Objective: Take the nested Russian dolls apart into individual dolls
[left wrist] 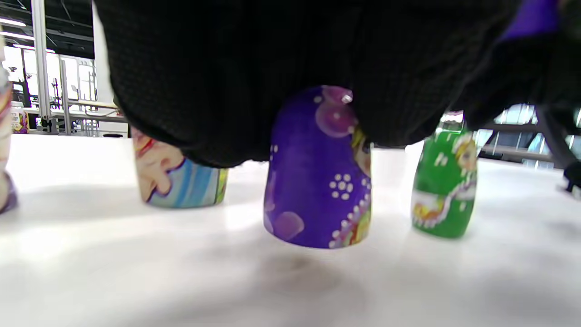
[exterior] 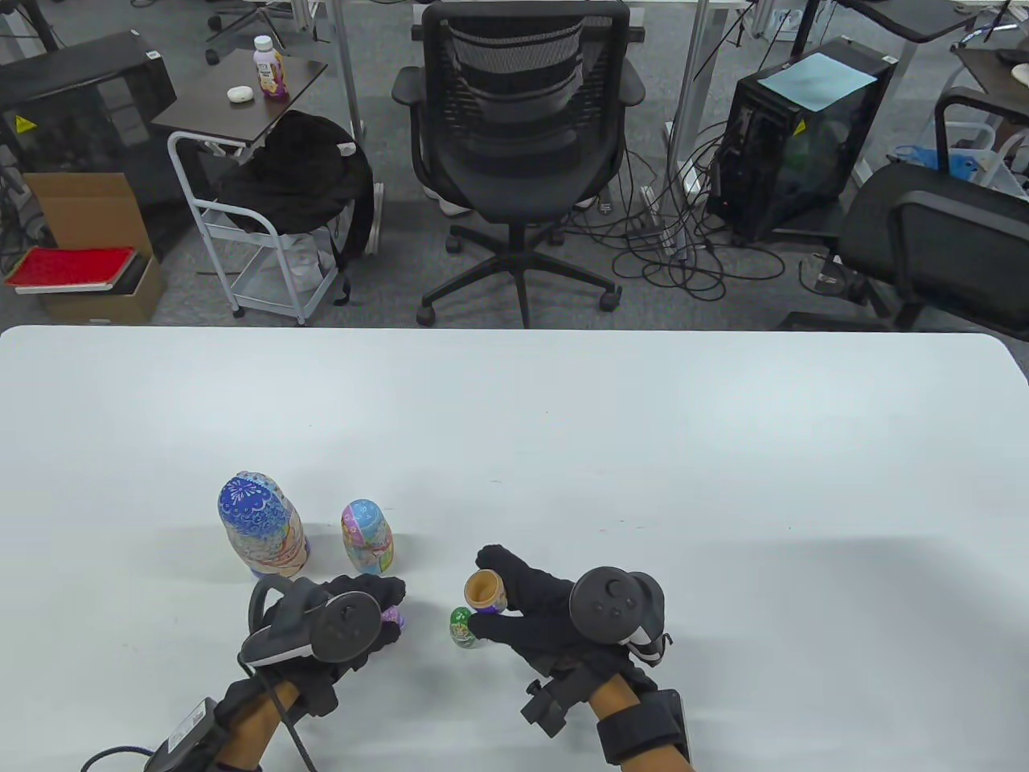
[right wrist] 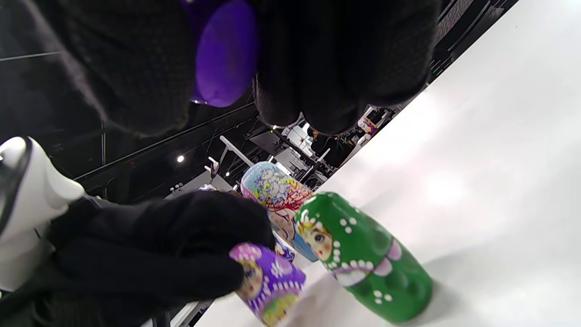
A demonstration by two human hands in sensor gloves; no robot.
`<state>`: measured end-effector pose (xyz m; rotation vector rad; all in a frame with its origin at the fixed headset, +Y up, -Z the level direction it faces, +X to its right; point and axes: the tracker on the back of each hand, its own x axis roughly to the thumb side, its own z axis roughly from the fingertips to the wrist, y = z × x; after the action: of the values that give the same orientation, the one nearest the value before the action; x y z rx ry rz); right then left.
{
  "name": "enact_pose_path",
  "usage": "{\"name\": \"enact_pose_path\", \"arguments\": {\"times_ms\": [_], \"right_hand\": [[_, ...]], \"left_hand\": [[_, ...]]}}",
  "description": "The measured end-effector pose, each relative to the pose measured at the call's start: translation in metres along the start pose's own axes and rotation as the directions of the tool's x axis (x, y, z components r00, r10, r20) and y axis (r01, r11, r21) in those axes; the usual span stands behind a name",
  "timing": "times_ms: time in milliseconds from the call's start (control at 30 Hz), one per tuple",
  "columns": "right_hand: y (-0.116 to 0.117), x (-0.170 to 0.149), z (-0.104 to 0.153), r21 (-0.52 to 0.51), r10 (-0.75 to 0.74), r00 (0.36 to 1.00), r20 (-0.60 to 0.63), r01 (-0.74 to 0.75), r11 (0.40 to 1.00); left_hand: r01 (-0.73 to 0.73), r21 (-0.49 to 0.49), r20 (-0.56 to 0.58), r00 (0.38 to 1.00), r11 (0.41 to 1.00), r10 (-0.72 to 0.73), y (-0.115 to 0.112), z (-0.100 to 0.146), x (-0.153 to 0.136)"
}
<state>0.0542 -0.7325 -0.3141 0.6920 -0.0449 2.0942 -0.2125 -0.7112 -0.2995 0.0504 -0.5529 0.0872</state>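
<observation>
My left hand (exterior: 378, 615) grips a small purple doll piece with a painted face (exterior: 395, 618), held low at the table surface; it fills the middle of the left wrist view (left wrist: 317, 181). My right hand (exterior: 514, 599) holds a purple doll half (exterior: 485, 591) with its bare wooden hollow facing up; the right wrist view shows its purple outside (right wrist: 224, 50) between my fingers. A small green doll (exterior: 462, 628) stands upright on the table between the hands, untouched, and shows in both wrist views (left wrist: 445, 186) (right wrist: 363, 259).
A large blue-topped doll (exterior: 261, 523) and a medium pastel doll (exterior: 366, 535) stand upright on the white table (exterior: 643, 450) just beyond my left hand. An office chair (exterior: 518, 121) and other furniture stand beyond the far edge.
</observation>
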Motion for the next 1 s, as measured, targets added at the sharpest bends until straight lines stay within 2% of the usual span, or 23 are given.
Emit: {"name": "enact_pose_path", "arguments": {"times_ms": [167, 367, 433, 633, 1000], "right_hand": [[0.006, 0.003, -0.001, 0.033, 0.008, 1.000, 0.009, -0.008, 0.999], [0.010, 0.008, 0.000, 0.064, 0.059, 0.998, 0.032, -0.061, 0.996], [0.012, 0.010, 0.000, 0.074, 0.077, 0.996, 0.040, -0.080, 0.994], [0.020, 0.013, -0.001, 0.122, 0.080, 0.996, 0.051, -0.085, 0.989], [0.019, 0.015, 0.000, 0.105, 0.136, 0.988, 0.071, -0.143, 0.984]], "left_hand": [[0.001, 0.100, 0.027, 1.000, 0.995, -0.004, 0.024, 0.007, 0.008], [-0.210, 0.232, 0.115, 0.975, 0.950, 0.187, 0.058, 0.008, 0.008], [-0.273, 0.247, 0.127, 0.960, 0.930, 0.248, 0.065, 0.008, 0.009], [-0.374, 0.244, 0.189, 0.923, 0.895, 0.335, 0.063, 0.006, 0.019], [-0.417, 0.219, 0.256, 0.897, 0.882, 0.360, 0.055, 0.002, 0.029]]}}
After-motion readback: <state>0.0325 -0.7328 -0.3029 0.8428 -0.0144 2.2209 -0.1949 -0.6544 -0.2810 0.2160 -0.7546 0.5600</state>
